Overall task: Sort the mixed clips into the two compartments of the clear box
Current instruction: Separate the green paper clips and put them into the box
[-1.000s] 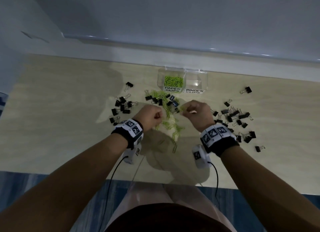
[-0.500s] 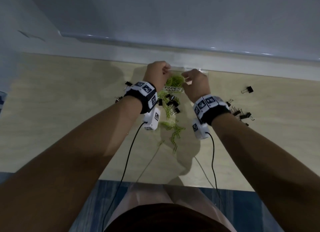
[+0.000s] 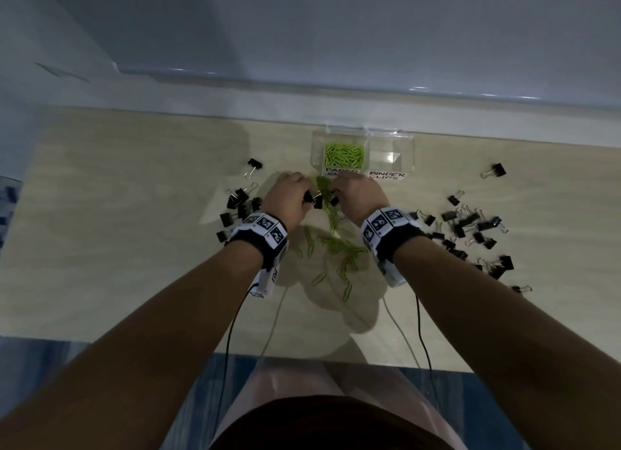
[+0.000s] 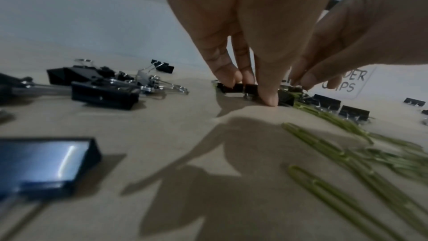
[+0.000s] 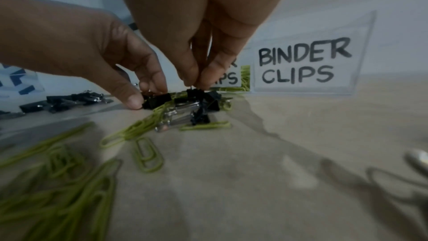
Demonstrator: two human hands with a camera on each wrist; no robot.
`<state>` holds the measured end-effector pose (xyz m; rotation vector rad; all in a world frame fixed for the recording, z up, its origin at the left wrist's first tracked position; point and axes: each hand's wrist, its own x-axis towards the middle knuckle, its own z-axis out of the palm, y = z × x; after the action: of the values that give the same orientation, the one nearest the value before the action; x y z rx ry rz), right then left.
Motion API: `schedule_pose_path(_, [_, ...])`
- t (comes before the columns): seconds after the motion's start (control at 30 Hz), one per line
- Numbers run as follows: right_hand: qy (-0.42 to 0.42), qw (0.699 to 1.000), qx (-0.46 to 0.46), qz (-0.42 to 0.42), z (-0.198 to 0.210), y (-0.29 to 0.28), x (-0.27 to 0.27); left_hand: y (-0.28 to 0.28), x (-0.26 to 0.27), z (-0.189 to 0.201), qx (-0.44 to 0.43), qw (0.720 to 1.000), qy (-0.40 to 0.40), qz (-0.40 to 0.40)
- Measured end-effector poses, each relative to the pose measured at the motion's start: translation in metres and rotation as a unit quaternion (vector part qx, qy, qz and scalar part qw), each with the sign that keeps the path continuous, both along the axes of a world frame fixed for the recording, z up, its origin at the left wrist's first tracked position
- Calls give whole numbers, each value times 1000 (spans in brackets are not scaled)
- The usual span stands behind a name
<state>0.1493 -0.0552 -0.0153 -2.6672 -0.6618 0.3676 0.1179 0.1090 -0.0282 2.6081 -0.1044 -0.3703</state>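
The clear box (image 3: 408, 137) stands at the table's back edge. Its left compartment, labelled PAPER CLIPS, holds green paper clips (image 3: 344, 154). No clips show in the right one, labelled BINDER CLIPS (image 5: 303, 63). Both hands are down at a mixed pile just in front of the box. My left hand (image 4: 247, 89) pinches a black binder clip (image 4: 238, 87) between thumb and fingers. My right hand (image 5: 199, 84) pinches another black binder clip (image 5: 197, 92) by its top. Loose green paper clips (image 3: 339, 244) lie between my wrists.
Black binder clips lie scattered in a cluster on the left (image 3: 238, 207) and a larger one on the right (image 3: 470, 224). One lone binder clip (image 3: 495, 171) sits far right near the box. The table's front edge (image 3: 302, 355) is close to my lap.
Half a second ago both hands were over the paper clip compartment. They have come back down to the pile in front of the box and now pinch black binder clips.
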Motion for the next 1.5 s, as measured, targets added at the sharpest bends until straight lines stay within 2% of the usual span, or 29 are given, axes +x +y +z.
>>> schedule_pose_path(0.1, [-30,997,57,-44,2,-12,-6,5,-7,-1,-26,1000,-3,10])
schedule_pose_path(0.2, [-44,986,97,-132,5,-42,-15,11,-17,2,-78,996,-6,32])
schedule_pose_path(0.27, [-41,978,79,-187,3,-68,-23,17,-28,4,-104,993,-14,57])
schedule_pose_path(0.4, [-63,966,-10,-249,-1,-99,-40,35,-48,2,-79,990,-17,119])
schedule_pose_path(0.53, [-66,978,-39,-192,3,-76,-44,41,-53,-2,28,992,-29,121])
schedule_pose_path(0.67, [24,994,-39,-102,2,-43,-40,19,-40,4,41,998,-35,29])
schedule_pose_path(0.73, [52,994,-57,-81,-1,-34,-41,5,-33,4,44,998,-29,-22])
schedule_pose_path(0.83, [84,991,-74,-71,-4,-32,-40,-10,-25,2,51,997,-13,-54])
schedule_pose_path(1.07, [85,992,-93,-6,-8,-38,-30,-11,-24,-2,56,996,-24,-70])
schedule_pose_path(1.13, [80,992,-92,12,-9,-39,-30,-6,-29,-2,25,998,-48,-33])
schedule_pose_path(1.2, [71,994,-80,19,-11,-41,-32,5,-34,-1,6,997,-71,37])
schedule_pose_path(1.27, [42,998,-45,-13,-10,-46,-34,21,-37,-3,30,991,-91,97])
schedule_pose_path(1.37, [-41,994,-28,-99,-7,-63,-39,40,-38,-6,98,982,-90,135])
schedule_pose_path(1.5, [-70,963,-80,-247,0,-91,-48,35,-25,-1,106,985,-78,112])
